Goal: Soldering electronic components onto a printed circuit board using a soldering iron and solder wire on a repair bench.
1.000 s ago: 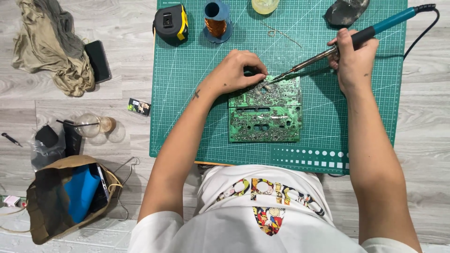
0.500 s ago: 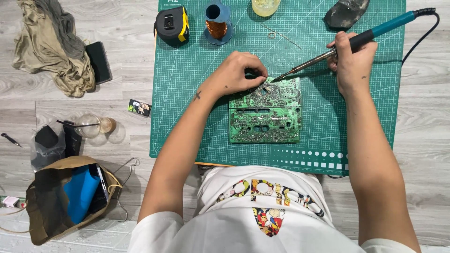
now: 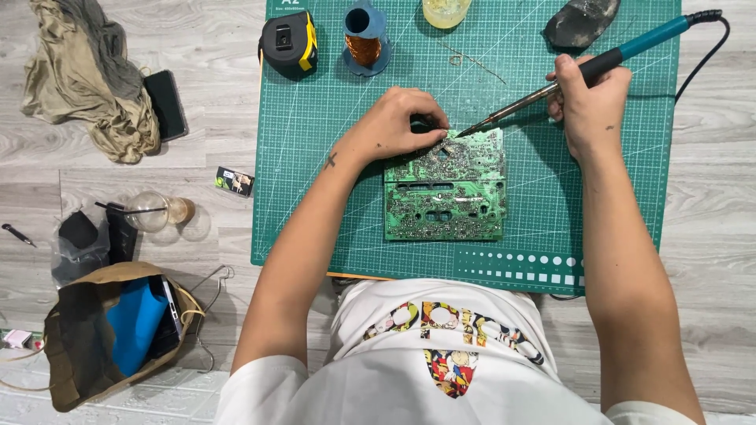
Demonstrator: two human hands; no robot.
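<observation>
one circuit board (image 3: 445, 193), one soldering iron (image 3: 587, 67), two hands

Barely anything different, honestly. Left hand (image 3: 398, 126) shifted a touch, fingers now curled tighter at the top left corner of the green circuit board (image 3: 445, 185). Soldering iron (image 3: 587, 67) in the right hand (image 3: 591, 102) nudged too, tip now just off the board's top edge, right next to those fingertips. Whole view slid slightly down.
</observation>
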